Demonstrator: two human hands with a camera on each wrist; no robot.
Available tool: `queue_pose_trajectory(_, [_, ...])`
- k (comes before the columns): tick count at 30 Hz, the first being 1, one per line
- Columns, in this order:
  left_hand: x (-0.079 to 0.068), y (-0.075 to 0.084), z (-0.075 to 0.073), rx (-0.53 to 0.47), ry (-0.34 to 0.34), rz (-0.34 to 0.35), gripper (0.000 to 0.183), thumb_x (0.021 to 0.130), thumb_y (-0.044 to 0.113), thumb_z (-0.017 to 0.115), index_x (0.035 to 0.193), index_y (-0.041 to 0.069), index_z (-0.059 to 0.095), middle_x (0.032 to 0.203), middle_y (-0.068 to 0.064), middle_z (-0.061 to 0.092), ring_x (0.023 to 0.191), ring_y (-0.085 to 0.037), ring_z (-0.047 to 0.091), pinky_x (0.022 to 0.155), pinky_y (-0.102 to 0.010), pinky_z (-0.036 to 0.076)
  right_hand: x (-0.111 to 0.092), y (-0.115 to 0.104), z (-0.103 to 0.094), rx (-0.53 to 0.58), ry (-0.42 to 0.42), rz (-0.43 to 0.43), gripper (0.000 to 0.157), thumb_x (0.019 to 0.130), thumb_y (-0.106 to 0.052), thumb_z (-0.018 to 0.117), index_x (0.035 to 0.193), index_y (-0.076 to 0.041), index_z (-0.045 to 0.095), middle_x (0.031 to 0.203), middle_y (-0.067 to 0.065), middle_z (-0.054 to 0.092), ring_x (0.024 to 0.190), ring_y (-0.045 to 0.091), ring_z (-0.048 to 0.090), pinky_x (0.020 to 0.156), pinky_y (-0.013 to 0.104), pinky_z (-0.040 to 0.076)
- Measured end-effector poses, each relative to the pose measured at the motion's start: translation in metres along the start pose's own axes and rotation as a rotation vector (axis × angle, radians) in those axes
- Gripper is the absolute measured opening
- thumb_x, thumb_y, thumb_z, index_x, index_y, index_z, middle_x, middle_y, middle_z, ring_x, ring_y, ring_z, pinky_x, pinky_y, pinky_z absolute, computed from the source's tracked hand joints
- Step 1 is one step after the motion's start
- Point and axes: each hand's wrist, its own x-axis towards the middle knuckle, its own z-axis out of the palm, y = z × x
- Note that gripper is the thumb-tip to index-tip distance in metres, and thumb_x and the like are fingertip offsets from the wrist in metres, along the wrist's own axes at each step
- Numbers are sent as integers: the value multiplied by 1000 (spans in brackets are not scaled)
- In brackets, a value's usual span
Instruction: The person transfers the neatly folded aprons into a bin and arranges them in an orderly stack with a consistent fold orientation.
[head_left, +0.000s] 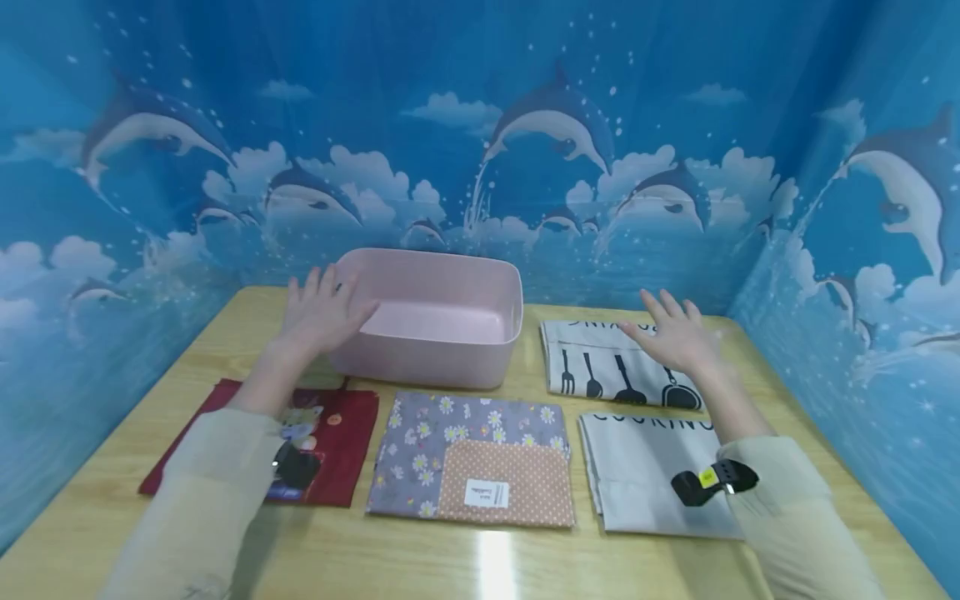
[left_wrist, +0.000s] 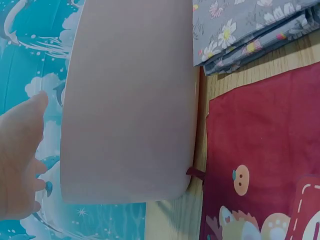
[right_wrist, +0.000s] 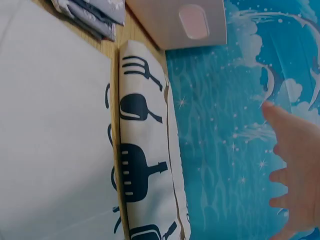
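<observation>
My left hand (head_left: 321,315), fingers spread, is raised at the left end of a pink plastic bin (head_left: 420,364) and overlaps its rim in the head view. In the left wrist view its thumb and fingertips show beside the bin's long wall (left_wrist: 130,110). On the other side my right hand (head_left: 677,337) hovers with spread fingers over a folded white cloth (head_left: 600,360) printed with black kitchen tools. Neither hand holds anything. The bin's visible inside has nothing in it.
Nearer on the wooden table (head_left: 405,567) lie a folded maroon cloth (head_left: 345,450) with a cartoon animal, a grey daisy-print cloth (head_left: 408,454) with a dotted brown patch and label, and a second white cloth (head_left: 645,483). Dolphin-printed curtains (head_left: 420,67) surround the table.
</observation>
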Motion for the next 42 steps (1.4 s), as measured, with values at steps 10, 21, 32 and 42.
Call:
queue_pose_trajectory(10, [-9,4,0,31,66,46,74,96,54,25,148,3,11,148,-27,14,134,-47,10,106,-62,2,-18,-8,1,-26,142,-61,84,90,-64,33,147,-5,16,145,29,20,128,51,19,96,72,12])
queue_pose_trajectory(21, [-27,13,-4,47,284,128,47,95,31,47,122,-7,52,119,-27,52,112,-44,46,95,-57,36,-40,-17,2,8,209,-132,66,94,-48,45,135,4,40,132,30,41,120,50,34,94,69,23])
queue_pose_trajectory(32, [-49,16,0,194,536,350,37,83,36,66,74,1,55,60,-7,46,51,-20,41,43,-31,34,-62,-23,12,-51,333,-261,47,89,-33,59,118,4,55,111,27,54,106,45,45,83,63,36])
queue_pose_trajectory(42, [-62,15,13,237,469,377,45,78,43,70,77,4,49,63,-5,43,49,-18,37,40,-29,33,-78,-29,28,-147,396,-361,52,83,-43,63,111,1,59,108,21,57,104,40,47,80,57,38])
